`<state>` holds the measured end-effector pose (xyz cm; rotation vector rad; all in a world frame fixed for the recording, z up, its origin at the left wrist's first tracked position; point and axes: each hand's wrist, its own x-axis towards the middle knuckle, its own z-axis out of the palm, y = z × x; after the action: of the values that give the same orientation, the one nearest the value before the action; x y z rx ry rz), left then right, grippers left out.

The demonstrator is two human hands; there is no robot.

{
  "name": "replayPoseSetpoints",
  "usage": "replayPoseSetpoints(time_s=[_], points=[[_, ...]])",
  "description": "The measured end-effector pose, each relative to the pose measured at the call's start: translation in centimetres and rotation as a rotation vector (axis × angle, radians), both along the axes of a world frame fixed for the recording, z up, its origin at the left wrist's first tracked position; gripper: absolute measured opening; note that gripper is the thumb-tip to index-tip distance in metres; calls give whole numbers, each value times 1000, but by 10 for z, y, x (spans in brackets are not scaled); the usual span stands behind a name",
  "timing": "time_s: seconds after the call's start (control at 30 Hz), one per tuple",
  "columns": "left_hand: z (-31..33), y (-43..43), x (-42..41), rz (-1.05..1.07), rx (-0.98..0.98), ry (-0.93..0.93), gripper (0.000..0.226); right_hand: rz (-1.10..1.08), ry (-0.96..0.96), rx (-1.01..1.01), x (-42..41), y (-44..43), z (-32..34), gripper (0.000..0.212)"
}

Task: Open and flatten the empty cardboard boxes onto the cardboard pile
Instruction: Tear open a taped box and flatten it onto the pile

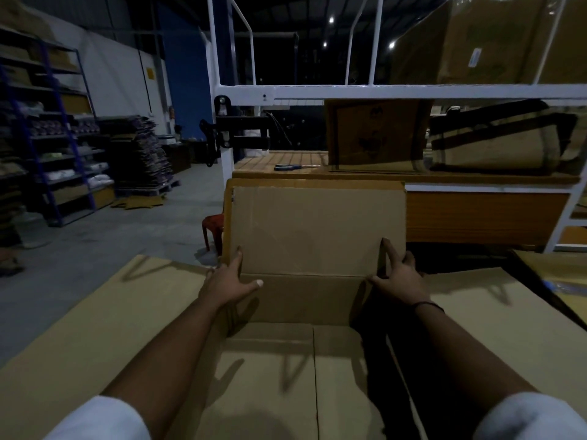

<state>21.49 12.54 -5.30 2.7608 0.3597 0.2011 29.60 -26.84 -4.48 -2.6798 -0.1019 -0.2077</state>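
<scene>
An open brown cardboard box (298, 300) stands in front of me on a pile of flat cardboard sheets (95, 319). Its far flap (317, 230) stands upright and its bottom flaps meet at a seam. My left hand (227, 282) grips the box's far left corner, index finger up along the flap, thumb inside. At the far right corner my right hand (398, 277) holds the box the same way, one finger pointing up the flap's edge, a dark band on the wrist.
A white metal rack (317, 90) with a wooden shelf holds more boxes (374, 134) and a screwdriver (292, 167). A red stool (213, 230) stands left of the box. Blue shelving (47, 138) and stacked flat cardboard (139, 154) fill the far left, with grey floor between.
</scene>
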Motion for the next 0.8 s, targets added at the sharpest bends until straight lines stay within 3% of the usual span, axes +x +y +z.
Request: replayPoseSetpoints(time_s=[0.37, 0.8], points=[[0, 7, -2, 18, -132, -15, 98, -8, 49, -155, -6, -23, -1, 105], [-3, 2, 0, -25, 46, 88, 110, 4, 93, -199, -7, -19, 7, 107]])
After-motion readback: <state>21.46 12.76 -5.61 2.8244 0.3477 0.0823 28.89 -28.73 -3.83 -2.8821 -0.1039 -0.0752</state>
